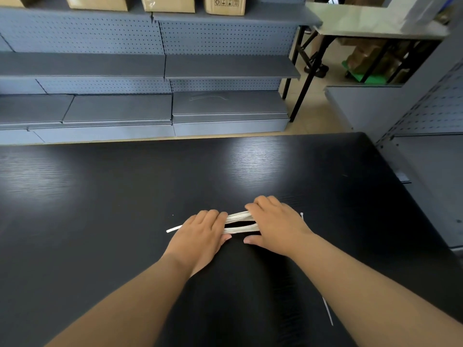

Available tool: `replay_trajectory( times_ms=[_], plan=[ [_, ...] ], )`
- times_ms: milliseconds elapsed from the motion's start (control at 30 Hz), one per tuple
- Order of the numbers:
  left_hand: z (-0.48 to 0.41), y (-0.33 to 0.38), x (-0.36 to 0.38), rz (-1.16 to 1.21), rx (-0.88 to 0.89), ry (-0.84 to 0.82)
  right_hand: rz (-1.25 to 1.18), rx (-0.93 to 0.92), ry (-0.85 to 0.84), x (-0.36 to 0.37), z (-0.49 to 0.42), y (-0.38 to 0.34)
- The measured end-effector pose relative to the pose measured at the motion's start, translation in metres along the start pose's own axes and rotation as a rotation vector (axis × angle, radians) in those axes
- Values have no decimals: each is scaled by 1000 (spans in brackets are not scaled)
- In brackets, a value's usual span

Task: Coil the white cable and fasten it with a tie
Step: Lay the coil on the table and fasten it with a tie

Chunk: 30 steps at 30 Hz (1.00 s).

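The white cable [241, 222] lies folded into a long flat coil on the black table [125, 196]. Two bundles of strands show between my hands, with a gap in the middle. One loose cable end [174, 229] sticks out to the left. My left hand [200, 236] lies palm down on the coil's left part, fingers over the strands. My right hand [275, 224] covers the coil's right part in the same way. A thin white tie [327, 311] runs under my right forearm; its head [301, 214] shows just beyond my right hand. The coil's two ends are hidden under my hands.
Grey metal shelves [150, 108] with pegboard backs stand beyond the table's far edge, with cardboard boxes [224, 5] on top. A folding table [363, 23] stands at the back right. Another grey shelf unit [426, 116] is close to the table's right side.
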<state>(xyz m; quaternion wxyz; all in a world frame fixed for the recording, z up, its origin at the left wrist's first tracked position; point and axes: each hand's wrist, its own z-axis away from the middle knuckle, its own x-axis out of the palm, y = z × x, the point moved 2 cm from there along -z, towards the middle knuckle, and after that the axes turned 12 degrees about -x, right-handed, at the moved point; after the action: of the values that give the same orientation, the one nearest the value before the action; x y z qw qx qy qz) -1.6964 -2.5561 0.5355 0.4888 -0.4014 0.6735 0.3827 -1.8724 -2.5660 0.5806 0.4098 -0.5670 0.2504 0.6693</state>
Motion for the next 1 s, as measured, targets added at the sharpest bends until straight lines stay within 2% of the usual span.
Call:
replay_trajectory(
  times_ms=[133, 267, 467, 633, 800, 1000],
  plan=[
    [-2, 2, -2, -29, -23, -10, -104, 121, 98, -7, 25, 12],
    [-2, 4, -4, -65, -33, -33, -157, 379, 196, 0, 62, 29],
    [-3, 8, -3, -97, -65, -72, -324, 687, 171, 14, 94, 39],
    [-1, 8, -3, -85, -75, -117, -446, 790, 141, 22, 94, 40],
    [-1, 8, -4, -97, -63, -88, -577, 909, 123, 28, 87, 42],
    [0, 7, -2, -81, -61, -86, -527, 909, 53, 25, 79, 39]
  ],
)
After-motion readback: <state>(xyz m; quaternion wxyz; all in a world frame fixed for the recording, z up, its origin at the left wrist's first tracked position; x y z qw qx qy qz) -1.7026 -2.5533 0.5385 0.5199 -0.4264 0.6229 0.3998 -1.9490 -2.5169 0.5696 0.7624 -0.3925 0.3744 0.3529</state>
